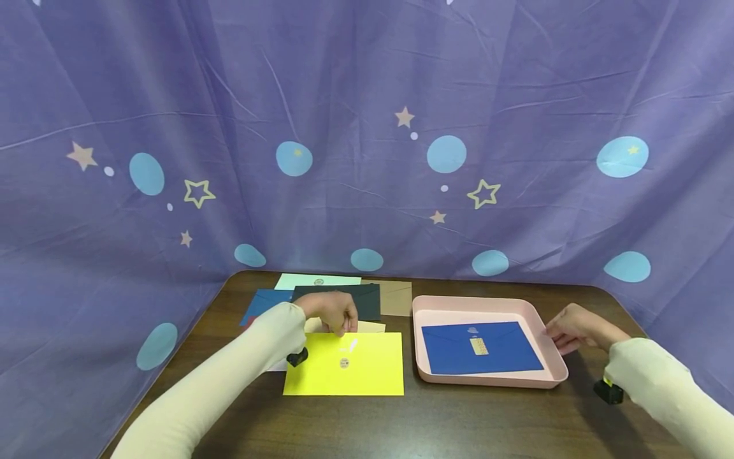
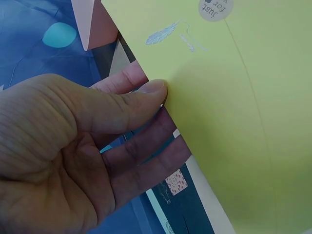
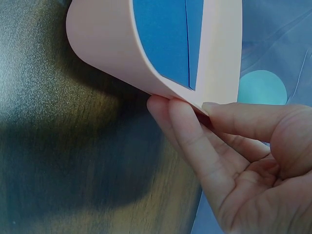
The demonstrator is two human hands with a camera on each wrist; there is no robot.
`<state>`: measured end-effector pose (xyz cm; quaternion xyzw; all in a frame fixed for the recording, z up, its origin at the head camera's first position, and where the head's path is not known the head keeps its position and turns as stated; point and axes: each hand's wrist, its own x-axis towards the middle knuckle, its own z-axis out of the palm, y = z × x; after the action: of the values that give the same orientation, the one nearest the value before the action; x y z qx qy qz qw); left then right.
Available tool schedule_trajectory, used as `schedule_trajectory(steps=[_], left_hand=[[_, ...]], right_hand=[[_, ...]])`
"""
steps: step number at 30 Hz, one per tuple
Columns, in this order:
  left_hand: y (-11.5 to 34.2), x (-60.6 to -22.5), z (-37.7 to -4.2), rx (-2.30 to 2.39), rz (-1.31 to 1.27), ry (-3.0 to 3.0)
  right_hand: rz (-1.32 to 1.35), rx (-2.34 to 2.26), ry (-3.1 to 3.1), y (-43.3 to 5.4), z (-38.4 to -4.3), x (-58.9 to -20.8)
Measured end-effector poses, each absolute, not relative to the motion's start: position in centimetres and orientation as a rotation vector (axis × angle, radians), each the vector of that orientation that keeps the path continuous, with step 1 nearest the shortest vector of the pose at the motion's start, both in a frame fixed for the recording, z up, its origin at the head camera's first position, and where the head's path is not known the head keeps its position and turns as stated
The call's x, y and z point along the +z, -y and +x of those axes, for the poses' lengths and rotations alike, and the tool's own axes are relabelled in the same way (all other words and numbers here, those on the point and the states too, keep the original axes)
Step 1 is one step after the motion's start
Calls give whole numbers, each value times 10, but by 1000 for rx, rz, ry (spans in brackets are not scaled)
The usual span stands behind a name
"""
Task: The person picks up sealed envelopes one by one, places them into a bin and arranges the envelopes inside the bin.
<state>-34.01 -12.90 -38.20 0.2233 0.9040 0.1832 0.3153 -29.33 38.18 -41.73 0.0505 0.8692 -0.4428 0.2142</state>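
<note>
My left hand (image 1: 335, 310) pinches the far edge of a yellow envelope (image 1: 373, 366), thumb on top and fingers beneath, as the left wrist view shows. A round sticker (image 2: 216, 7) and a pale feather print (image 2: 162, 34) mark the envelope's face. At the right, my right hand (image 1: 579, 328) grips the rim of a pink tray (image 1: 487, 380), with the thumb at the top of the wall and fingers against its outside. Inside the tray lies a blue envelope (image 1: 453, 350) bearing a small gold sticker (image 1: 478, 346).
Behind the yellow envelope, several others overlap: a mint one (image 1: 292, 280), a black one (image 1: 367, 299), a brown one (image 1: 397, 298), a blue one (image 1: 264, 303) and a cream one (image 1: 373, 327). A purple patterned curtain (image 1: 367, 191) hangs beyond the brown wooden table (image 1: 355, 427).
</note>
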Motion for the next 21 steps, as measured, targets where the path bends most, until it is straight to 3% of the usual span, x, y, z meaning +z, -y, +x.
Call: schedule_trajectory(steps=[21], left_hand=[[127,-378,-337,465,590,-2405]], right_hand=[[131,-1220,-2424,-382,-292,-416]])
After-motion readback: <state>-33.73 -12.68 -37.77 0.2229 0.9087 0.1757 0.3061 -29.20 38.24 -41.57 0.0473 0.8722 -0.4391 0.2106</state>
